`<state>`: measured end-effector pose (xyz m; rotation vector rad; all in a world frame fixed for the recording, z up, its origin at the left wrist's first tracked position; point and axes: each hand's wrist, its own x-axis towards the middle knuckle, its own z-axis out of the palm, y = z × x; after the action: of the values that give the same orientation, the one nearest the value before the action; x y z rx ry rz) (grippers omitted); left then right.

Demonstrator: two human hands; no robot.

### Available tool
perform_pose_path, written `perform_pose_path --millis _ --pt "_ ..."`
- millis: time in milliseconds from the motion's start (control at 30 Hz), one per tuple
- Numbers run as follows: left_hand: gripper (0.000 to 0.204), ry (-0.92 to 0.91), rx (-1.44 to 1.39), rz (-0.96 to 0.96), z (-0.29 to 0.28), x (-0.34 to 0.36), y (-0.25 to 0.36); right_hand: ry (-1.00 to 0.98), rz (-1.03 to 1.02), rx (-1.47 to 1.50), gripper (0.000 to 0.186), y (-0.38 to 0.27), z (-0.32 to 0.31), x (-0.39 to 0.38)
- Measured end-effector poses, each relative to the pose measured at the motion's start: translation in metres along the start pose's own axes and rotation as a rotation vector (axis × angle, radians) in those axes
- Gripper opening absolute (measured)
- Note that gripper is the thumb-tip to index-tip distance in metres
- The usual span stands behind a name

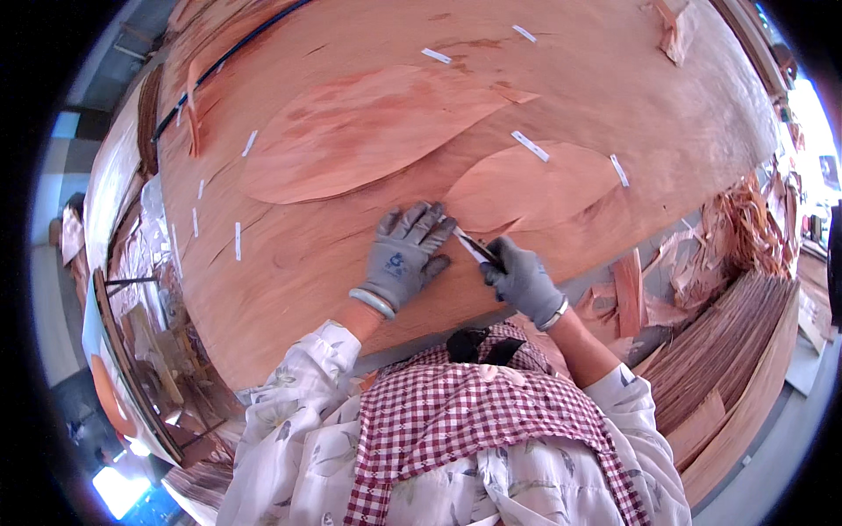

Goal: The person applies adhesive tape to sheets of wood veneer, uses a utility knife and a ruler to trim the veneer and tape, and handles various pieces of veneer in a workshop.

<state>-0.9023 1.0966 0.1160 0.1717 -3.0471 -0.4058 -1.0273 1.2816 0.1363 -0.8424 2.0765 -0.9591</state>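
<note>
My left hand [402,259], in a grey glove, lies flat on a large pinkish wood veneer sheet [316,245] with its fingers out, its fingertips by a pale strip at the knife's point. My right hand [522,280], also gloved, is closed on a knife [484,249], angled toward my left fingertips. Just beyond them lies an oval veneer piece [535,184], with a larger leaf-shaped piece [368,131] farther up. Several short white strips [530,145] are scattered over the sheet.
A thin blue hose [210,68] runs along the sheet's upper left. Veneer scraps [745,232] heap at the right edge, beside a stack of long veneer strips [719,368]. A metal-edged rack [114,351] with crumpled material stands at left.
</note>
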Motion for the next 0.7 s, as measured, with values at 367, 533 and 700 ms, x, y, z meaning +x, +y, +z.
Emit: perform_pose_path --millis 367,533,700 --pt "0.054 0.029 0.021 0.007 -0.006 0.004 0.009 -0.151 0.253 0.471 0.035 0.022 -0.071 0.01" --pt "0.055 0.112 0.035 0.064 -0.001 0.013 0.036 -0.082 0.235 0.467 0.036 0.031 -0.059 0.006" --pt "0.057 0.121 -0.063 0.153 0.03 0.034 0.057 -0.021 0.151 0.476 0.042 0.037 -0.048 0.004"
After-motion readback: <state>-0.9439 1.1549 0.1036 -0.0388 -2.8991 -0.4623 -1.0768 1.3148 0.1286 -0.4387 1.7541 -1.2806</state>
